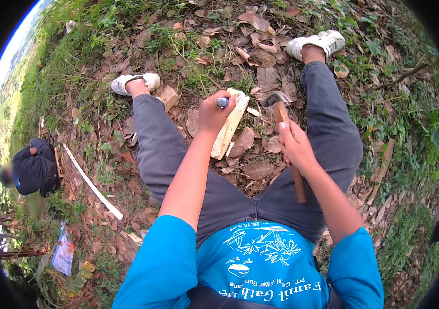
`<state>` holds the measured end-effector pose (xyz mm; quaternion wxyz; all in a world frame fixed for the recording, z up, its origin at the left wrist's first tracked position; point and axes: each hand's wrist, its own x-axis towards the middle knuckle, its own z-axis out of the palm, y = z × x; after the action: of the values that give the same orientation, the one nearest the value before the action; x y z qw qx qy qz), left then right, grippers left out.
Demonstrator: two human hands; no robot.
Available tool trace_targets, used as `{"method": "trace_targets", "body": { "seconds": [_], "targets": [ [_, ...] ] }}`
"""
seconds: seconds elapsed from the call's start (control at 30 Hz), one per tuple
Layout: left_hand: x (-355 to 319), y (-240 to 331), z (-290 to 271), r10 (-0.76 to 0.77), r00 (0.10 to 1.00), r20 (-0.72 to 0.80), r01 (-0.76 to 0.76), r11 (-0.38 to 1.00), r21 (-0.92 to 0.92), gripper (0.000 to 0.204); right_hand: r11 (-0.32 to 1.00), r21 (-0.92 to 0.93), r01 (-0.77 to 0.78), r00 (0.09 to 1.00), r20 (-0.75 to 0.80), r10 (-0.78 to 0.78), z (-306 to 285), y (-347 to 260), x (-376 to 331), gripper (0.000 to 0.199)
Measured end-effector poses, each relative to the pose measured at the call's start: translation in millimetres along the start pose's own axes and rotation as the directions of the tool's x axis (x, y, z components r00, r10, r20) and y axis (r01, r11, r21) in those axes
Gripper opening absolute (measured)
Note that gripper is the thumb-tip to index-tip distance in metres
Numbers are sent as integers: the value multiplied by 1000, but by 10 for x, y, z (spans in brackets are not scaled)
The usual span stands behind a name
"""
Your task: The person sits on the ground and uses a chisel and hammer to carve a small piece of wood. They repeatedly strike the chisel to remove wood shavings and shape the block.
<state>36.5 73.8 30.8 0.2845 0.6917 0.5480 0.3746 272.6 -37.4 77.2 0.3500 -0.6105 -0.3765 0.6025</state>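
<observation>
My left hand (212, 114) is closed around a chisel (223, 102), whose round blue-grey handle end points up at me; its blade is hidden below my fist. Under that hand lies a pale piece of wood (227, 135) on the leaf-covered ground between my legs, with its far end looking rough and chipped. My right hand (295, 145) grips a hammer (298, 186) partway along its wooden handle. The metal hammer head is raised to the right of the wood and the chisel, apart from both.
A wood block (169, 98) rests beside my left foot. Farther left are a long pale strip (93, 183), a person in dark clothing (35, 167) and a plastic bag (64, 255). On the right lies a flat stick (382, 171). Dry leaves and grass cover the ground.
</observation>
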Motion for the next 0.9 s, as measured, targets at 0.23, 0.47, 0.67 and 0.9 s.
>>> {"method": "trace_targets", "body": {
  "seconds": [0.23, 0.47, 0.67, 0.9],
  "targets": [
    [-55, -82, -66, -19, 1000, -16, 20, 998, 61, 28, 770, 139, 622, 773, 46, -633, 206, -1437, -969, 33],
    [50, -19, 34, 20, 999, 33, -21, 999, 38, 22, 827, -425, 368, 926, 89, -366, 563, -668, -335, 38],
    [-30, -2, -128, -61, 998, 25, 59, 994, 93, 28, 651, 175, 739, 661, 0, -750, 792, -1278, -789, 45],
    [9, -176, -44, -39, 998, 44, 32, 989, 146, 26, 851, -158, 500, 865, 121, -486, 633, -1154, -432, 46]
  ]
}}
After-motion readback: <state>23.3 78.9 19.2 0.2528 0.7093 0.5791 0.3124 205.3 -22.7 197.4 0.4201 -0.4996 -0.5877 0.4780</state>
